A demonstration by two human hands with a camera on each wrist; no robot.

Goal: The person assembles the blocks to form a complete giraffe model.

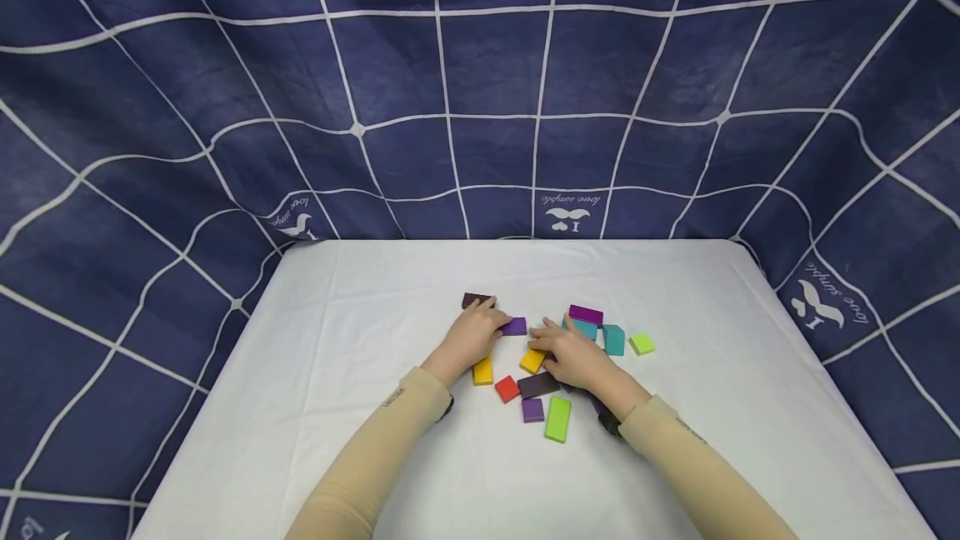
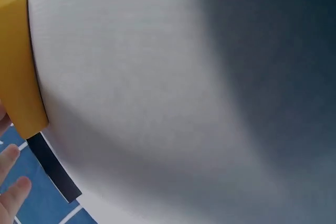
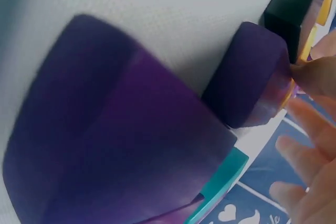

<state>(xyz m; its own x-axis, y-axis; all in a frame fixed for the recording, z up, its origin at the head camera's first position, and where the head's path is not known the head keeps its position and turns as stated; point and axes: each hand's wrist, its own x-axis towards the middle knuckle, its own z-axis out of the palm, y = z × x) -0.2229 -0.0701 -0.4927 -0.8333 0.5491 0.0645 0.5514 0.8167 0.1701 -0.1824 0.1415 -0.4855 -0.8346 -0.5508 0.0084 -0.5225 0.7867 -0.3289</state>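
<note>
Violet block (image 1: 516,326): lying on the white surface (image 1: 375,290) at the fingertips of the left hand (image 1: 468,336); I judge it light and stiff, with no give under a pinch.
Left hand: its fingers reach the violet block's left end, but from my feeds I cannot tell whether they pinch it or merely touch; I would favour its two long sides, near mid-length.
Dark brown block (image 1: 471,299): just beyond those fingers and partly covered; its left end looks the freer place to take hold.
Right hand (image 1: 576,357): above the crowded pieces, outer fingers spread loosely; thumb and forefinger overlap blocks, so I cannot tell whether anything is grasped.
Yellow block (image 1: 532,361): askew under the right hand's fingers; its faces look smooth, so I would expect some sliding and squeeze opposite sides evenly.
Deep purple block (image 3: 247,72): beside the right thumb in the right wrist view; close neighbours could be nudged, so I would pinch from above.
Red block (image 1: 507,389): near the left end of the dark block (image 1: 538,385); small, probably best taken by fingertips.
Lime block (image 1: 557,419): set apart on the near side, its long edges exposed; I see nothing fragile about it.
</note>
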